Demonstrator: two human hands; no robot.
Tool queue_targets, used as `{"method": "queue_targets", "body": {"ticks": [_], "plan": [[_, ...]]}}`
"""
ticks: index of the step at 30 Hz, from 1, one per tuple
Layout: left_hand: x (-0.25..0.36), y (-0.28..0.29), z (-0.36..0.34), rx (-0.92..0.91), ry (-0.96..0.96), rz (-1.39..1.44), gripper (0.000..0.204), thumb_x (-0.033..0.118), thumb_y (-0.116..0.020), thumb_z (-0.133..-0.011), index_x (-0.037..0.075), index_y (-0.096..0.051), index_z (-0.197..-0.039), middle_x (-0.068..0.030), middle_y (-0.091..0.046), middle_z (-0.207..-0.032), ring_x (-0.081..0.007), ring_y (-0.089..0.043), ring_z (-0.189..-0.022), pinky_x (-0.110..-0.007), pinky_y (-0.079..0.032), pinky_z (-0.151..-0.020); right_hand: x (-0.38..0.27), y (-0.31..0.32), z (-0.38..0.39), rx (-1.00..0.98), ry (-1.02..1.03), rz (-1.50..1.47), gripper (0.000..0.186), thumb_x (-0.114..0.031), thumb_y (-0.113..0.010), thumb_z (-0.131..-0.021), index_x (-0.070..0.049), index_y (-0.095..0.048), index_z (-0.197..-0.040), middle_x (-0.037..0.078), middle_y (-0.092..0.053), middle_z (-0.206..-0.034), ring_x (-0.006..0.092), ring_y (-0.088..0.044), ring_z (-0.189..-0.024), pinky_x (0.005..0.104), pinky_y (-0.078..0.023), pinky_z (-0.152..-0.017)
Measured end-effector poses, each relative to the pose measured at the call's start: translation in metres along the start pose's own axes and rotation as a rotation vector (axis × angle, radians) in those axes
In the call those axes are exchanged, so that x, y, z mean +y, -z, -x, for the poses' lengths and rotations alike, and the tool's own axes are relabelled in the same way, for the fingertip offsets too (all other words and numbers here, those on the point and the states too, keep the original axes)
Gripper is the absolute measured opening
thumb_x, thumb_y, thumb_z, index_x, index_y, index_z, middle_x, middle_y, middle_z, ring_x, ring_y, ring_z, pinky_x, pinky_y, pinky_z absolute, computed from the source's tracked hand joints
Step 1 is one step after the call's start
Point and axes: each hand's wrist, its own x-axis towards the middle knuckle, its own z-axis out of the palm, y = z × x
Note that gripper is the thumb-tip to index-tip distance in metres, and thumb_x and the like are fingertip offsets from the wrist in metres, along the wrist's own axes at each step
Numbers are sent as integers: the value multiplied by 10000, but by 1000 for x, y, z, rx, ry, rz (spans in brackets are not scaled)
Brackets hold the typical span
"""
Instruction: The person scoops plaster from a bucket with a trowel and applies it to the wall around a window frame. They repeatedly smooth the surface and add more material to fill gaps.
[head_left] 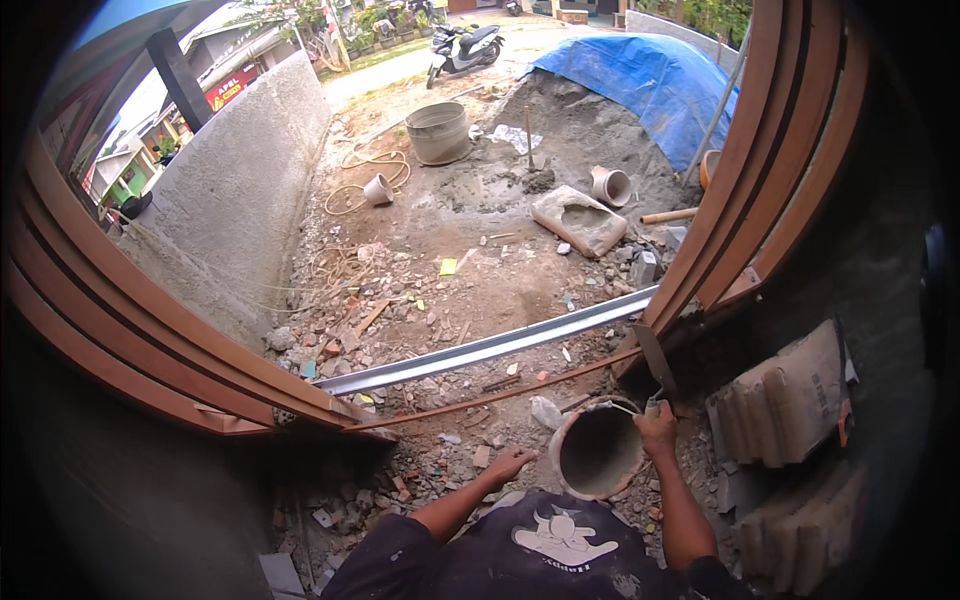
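A round bucket (600, 455) with a dark inside and a pale, mortar-smeared rim is in front of me, its mouth tilted toward my view. Over its right rim, my right hand (657, 428) is closed around the handle of a trowel (655, 358); the grey blade points away from me beside the door frame's foot. Whether those fingers also touch the bucket's thin handle is hidden. To the left of the bucket, my left hand (513, 466) hovers over rubble with its fingers curled together, nothing visible in them.
Wooden frame posts (725, 180) stand on both sides. A metal channel (490, 343) and thin wooden strip (500, 392) cross the opening. Stacked sacks (780, 400) sit at right. Beyond lie a sand pile (590, 115) under blue tarp (640, 75), a large tub (438, 135) and small buckets (378, 190).
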Motion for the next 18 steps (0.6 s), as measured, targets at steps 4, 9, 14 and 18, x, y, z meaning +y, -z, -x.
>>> {"method": "queue_targets", "body": {"ticks": [4, 9, 14, 18], "plan": [[-55, 36, 68, -56, 19, -290, 586, 525, -712, -824, 35, -684, -1145, -95, -686, -1041, -209, -619, -941, -328, -477, -872, 36, 2, -1, 80, -169, -44, 395, -200, -766, -695, 41, -558, -929, 220, -653, -777, 373, -662, -715, 455, -517, -670], [-98, 42, 107, -275, -58, -295, 404, 354, -668, -880, -12, -688, -1049, -89, -701, -983, -145, -598, -906, -326, -491, -801, 65, 16, 15, 142, -432, -351, 300, -132, -727, -735, 21, -551, -924, 90, -620, -716, 169, -615, -573, 340, -498, -547], [-107, 30, 78, -274, -166, -265, 339, 297, -652, -913, -41, -678, -897, -42, -697, -808, -101, -566, -750, -314, -485, -692, 105, 5, 14, 193, -528, -377, 281, -147, -728, -717, 13, -592, -904, 89, -641, -712, 185, -634, -586, 346, -501, -572], [-85, 17, 39, -199, -54, -378, 341, 301, -653, -916, -38, -677, -884, -42, -688, -793, -97, -558, -737, -311, -477, -676, 170, 8, 12, 355, -664, -345, 305, -168, -733, -705, 14, -595, -908, 94, -649, -701, 210, -645, -615, 364, -509, -598]]}}
